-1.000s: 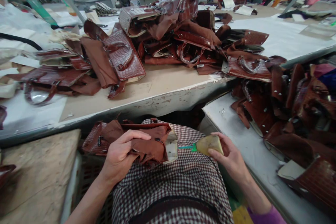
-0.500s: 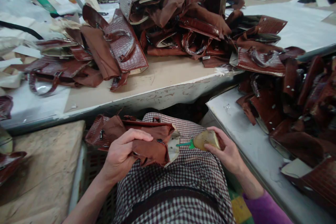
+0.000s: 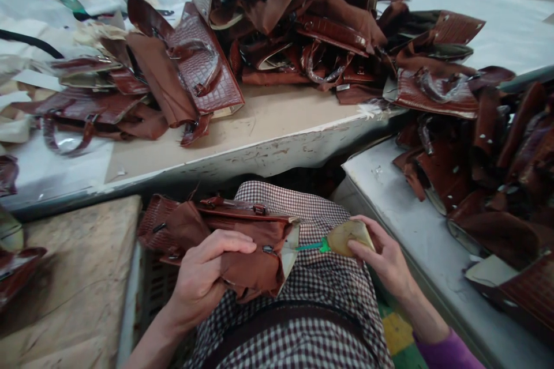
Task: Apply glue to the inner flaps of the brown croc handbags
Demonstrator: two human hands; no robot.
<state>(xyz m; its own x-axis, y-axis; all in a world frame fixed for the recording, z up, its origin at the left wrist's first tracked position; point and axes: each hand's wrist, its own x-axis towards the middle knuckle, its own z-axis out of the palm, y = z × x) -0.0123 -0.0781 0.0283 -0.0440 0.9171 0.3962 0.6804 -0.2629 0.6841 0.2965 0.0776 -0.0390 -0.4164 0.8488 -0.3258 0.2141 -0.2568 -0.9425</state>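
Across my lap, over a checked apron [image 3: 329, 282], lies a brown crocodile-pattern handbag [image 3: 251, 262] with its brown lining turned outward. My left hand [image 3: 208, 279] grips the lining, thumb side hidden under the cloth. A pale inner panel [image 3: 291, 248] shows at the bag's right end. My right hand [image 3: 385, 253] is closed around a yellowish squeeze bottle [image 3: 348, 237], lying on its side. Its thin green nozzle [image 3: 309, 246] points left, with the tip at the pale panel's edge; whether it touches I cannot tell.
Ahead, a worktable [image 3: 268, 109] carries a heap of similar brown bags [image 3: 341, 34]. More bags [image 3: 489, 184] are piled on a pale side table [image 3: 389, 207] at right. At left stands a worn, paper-covered board [image 3: 64, 277]. A dark perforated crate [image 3: 160, 282] shows beside my lap.
The bag's right end has turned slightly, so less of the pale panel's face shows. My right hand and the bottle have shifted a little right and down in view.
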